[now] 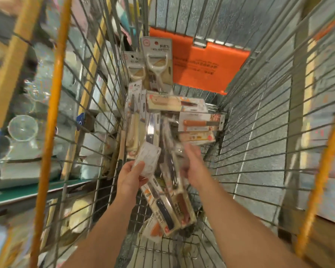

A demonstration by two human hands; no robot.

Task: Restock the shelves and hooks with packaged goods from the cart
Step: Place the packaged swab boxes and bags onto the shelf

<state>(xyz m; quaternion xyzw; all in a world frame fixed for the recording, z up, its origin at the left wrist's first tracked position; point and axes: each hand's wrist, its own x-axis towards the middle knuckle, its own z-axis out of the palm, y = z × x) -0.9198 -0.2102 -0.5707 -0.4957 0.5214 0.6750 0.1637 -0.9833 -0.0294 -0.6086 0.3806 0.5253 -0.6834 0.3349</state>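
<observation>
White packet (146, 160), pale and flat, in left hand (131, 176)

Inside the wire cart (259, 132) lay the knife packs (168, 190) — heaped along its floor. At the cart's far end two peeler cards (155, 62) stood upright, the folded flap (205, 60) behind them. Both hands reached in at the near end — shelves (27, 132) outside the cart's left wall.
</observation>
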